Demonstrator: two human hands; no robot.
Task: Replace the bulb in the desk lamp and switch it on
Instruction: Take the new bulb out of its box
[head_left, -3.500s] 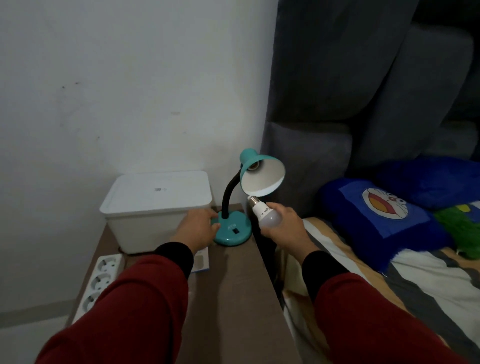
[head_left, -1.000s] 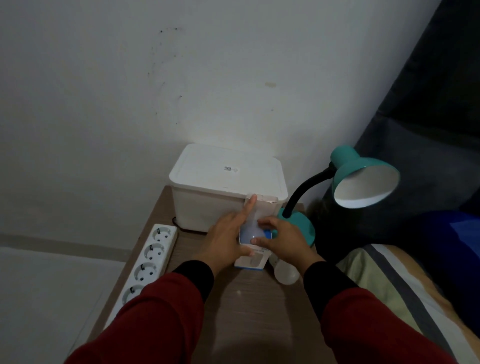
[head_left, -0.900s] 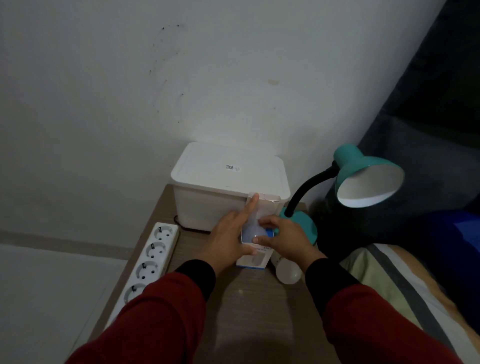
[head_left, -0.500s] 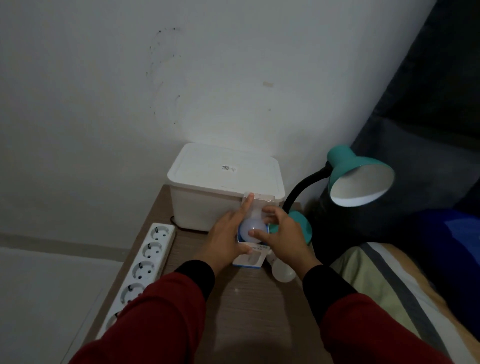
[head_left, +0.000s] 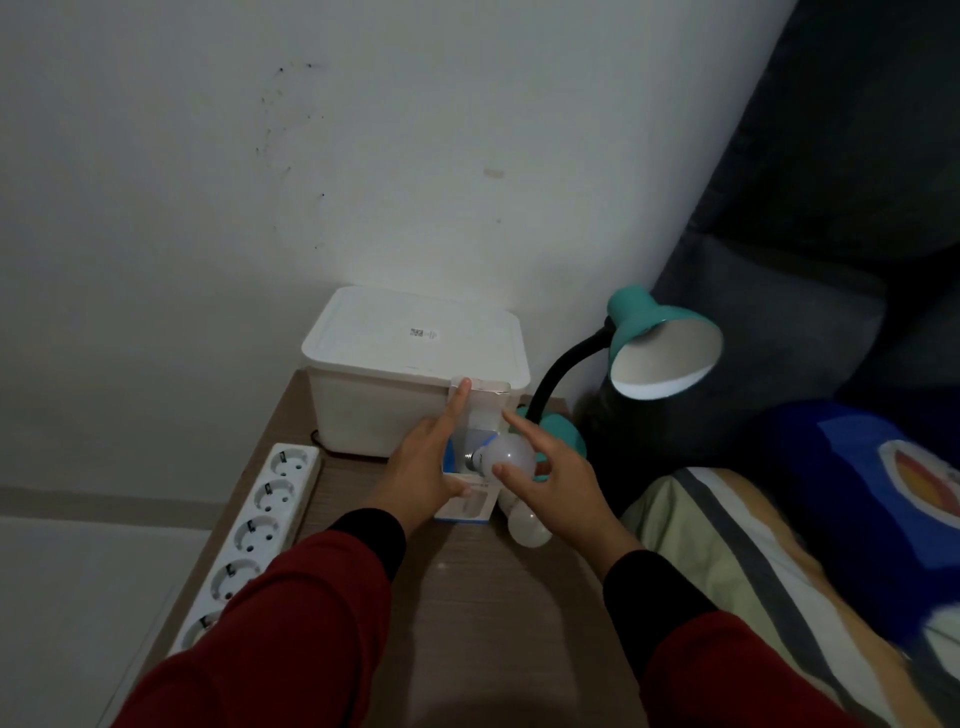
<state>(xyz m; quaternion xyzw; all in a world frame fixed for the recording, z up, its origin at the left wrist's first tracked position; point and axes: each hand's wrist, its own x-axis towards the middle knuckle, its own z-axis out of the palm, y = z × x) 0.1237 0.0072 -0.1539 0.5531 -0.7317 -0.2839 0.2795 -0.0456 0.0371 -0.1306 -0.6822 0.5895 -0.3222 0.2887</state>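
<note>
Our right hand (head_left: 561, 483) pinches the round white bulb (head_left: 509, 452) at the open white-and-blue cardboard box (head_left: 480, 415), which the fingers of our left hand (head_left: 421, 467) grip. The teal gooseneck desk lamp (head_left: 636, 317) stands just to the right.

Storage box (head_left: 415, 374) behind bulb carton (head_left: 465, 506), lamp (head_left: 660, 348) to its right, power strip (head_left: 260, 525) left, all on table (head_left: 493, 597).

A brown wood-grain table (head_left: 467, 597) carries a white lidded box (head_left: 410, 364) at its back. Left of the box runs a white power strip (head_left: 254, 525). Right of it sits the teal lamp base (head_left: 563, 439). Just in front are a bulb carton (head_left: 467, 506) and a loose white bulb (head_left: 530, 527) on its side.
</note>
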